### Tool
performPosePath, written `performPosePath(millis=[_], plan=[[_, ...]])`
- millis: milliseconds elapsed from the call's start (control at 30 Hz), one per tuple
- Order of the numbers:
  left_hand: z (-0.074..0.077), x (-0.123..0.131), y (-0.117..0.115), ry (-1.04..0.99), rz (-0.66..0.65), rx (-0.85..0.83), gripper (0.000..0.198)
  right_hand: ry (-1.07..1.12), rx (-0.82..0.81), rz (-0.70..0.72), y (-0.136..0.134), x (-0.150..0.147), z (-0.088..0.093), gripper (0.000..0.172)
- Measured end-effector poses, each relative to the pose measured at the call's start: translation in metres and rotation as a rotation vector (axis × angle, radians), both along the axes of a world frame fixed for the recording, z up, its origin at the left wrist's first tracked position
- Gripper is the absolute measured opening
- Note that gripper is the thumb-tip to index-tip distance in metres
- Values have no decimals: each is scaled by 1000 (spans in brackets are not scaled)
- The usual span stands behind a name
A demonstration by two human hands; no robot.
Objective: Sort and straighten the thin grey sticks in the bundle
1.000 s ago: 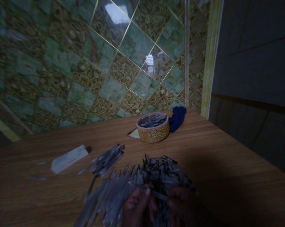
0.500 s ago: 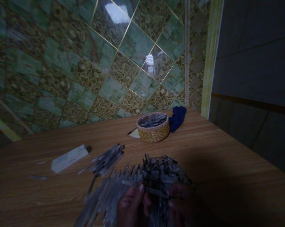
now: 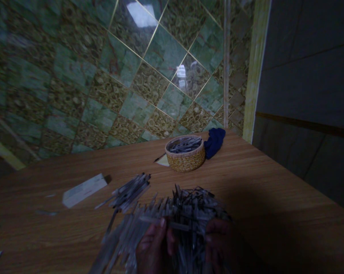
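Observation:
My left hand (image 3: 155,243) pinches a slim, translucent pen-like stick (image 3: 179,226) between thumb and fingers, held nearly level. Just right of its end is my right hand (image 3: 219,239), dark, fingers curled together; whether anything is in them I cannot make out. Beneath both hands spreads a large heap of similar sticks (image 3: 195,201), many with dark ends. To the left, longer translucent pieces (image 3: 117,239) lie side by side in a layer. Beyond them rests a smaller bundle of dark-tipped sticks (image 3: 132,190).
A round woven basket (image 3: 186,161) full of similar sticks stands at the back, beside a dark blue cloth (image 3: 214,142). A long pale box (image 3: 85,190) lies on the left of the wooden table (image 3: 274,182). A tiled wall (image 3: 117,95) rises behind.
My left hand has moved slightly left with the stick. The stick's right end has come away from my right hand, leaving a gap between them.

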State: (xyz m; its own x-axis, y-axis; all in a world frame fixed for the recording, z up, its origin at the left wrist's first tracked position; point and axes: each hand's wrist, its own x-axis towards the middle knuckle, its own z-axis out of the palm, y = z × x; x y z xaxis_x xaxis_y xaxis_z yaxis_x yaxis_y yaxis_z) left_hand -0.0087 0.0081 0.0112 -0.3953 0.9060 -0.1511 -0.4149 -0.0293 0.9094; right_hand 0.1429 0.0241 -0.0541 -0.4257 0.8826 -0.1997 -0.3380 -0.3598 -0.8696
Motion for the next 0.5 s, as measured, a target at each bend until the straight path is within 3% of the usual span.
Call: performPosePath(millis=[267,500], plan=[[-2,-1,-2,28,-10,-4,26,-177,-20,54,-2,-2,8,24],[0,0,-6,47,-41,-6,36,-198,6,85,-7,0,7,26]])
